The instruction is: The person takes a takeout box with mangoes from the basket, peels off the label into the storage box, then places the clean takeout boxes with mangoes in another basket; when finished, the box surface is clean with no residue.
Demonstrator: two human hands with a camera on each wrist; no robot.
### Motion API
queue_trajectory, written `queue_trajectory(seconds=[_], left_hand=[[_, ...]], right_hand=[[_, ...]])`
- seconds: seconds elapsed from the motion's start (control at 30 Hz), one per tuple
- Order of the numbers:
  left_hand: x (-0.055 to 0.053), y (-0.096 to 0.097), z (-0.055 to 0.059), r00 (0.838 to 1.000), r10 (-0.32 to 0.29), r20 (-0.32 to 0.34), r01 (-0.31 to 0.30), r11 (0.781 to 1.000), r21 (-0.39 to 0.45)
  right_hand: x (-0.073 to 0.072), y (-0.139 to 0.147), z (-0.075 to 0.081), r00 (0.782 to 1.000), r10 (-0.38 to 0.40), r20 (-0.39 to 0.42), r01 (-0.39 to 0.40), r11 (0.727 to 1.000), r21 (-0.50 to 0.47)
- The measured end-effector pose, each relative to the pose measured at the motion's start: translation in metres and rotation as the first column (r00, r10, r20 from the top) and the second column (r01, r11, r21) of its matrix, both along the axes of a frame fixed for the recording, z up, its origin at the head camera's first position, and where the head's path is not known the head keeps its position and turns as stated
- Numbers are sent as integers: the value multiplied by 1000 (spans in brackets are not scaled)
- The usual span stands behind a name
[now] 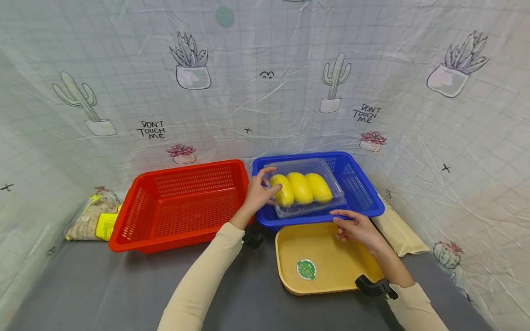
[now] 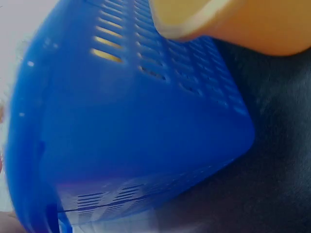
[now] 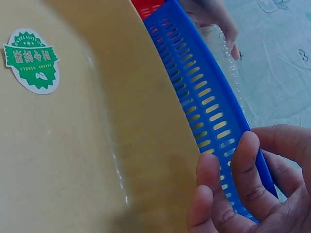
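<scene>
Inside the blue basket lies a clear plastic box with three yellow oval fruits in it. My left hand is at the box's left end, its fingers spread and slightly bent, with one fingertip over the leftmost fruit. Whether it presses on the plastic cannot be made out. At the basket's front rim is my right hand, fingers loosely bent and holding nothing. The right wrist view shows its fingertips close to that rim. Below this hand sits a yellow tray with a green sticker.
A red basket stands to the left of the blue one. Beyond it, at the far left, lies a plastic bag with a yellow label. A beige packet lies to the right. A patterned cloth hangs behind the grey table.
</scene>
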State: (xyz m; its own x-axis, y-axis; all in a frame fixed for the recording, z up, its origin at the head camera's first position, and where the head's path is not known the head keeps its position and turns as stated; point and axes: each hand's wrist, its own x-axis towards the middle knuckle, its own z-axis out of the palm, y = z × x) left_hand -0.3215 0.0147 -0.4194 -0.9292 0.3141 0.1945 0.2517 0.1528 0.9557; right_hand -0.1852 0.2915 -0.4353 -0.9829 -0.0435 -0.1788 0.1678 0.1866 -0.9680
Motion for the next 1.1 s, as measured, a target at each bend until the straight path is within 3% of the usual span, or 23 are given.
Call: queue_trajectory(seconds=[0.37,0.6,0.8,1.1], left_hand=[[-5,2,2,999,-46,9,47,991,-126],[-5,3,1,995,13,94,-1,991,-131],[-3,6,0,992,78,97,-57,978,-200],[-4,8,5,991,48,122,-16,968,-252]], right_hand=[[-2,-6,3,1000,-28,10,28,999,19],[-4,-6,2,999,-35,26,35,999,33],[-4,-6,-2,998,-48,30,46,998,48],[-2,-1,-1,999,-35,25,34,999,38]])
